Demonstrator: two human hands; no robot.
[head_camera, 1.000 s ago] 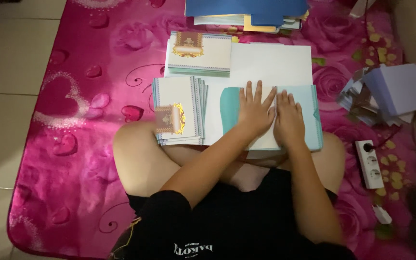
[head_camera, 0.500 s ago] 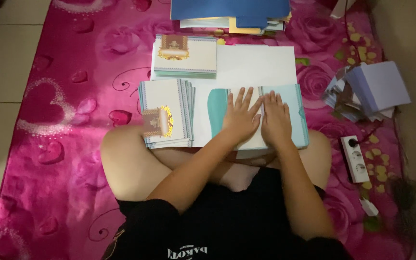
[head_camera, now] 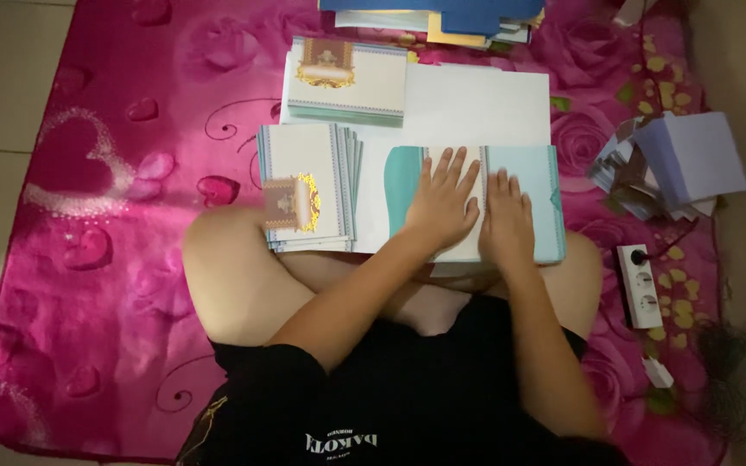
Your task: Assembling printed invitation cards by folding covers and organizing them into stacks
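Teal and pale-blue card (head_camera: pixel 524 185) at centre, lying on a plain white sheet (head_camera: pixel 477 108). At nine o'clock, a cream stack (head_camera: pixel 304 185) with teal striped borders and a gold-edged brown emblem. At twelve, dark blue sheets (head_camera: pixel 442 10). At three, lavender paper (head_camera: pixel 692 155). Beneath it all, a hot-pink mat (head_camera: pixel 114 112) with roses and hearts.
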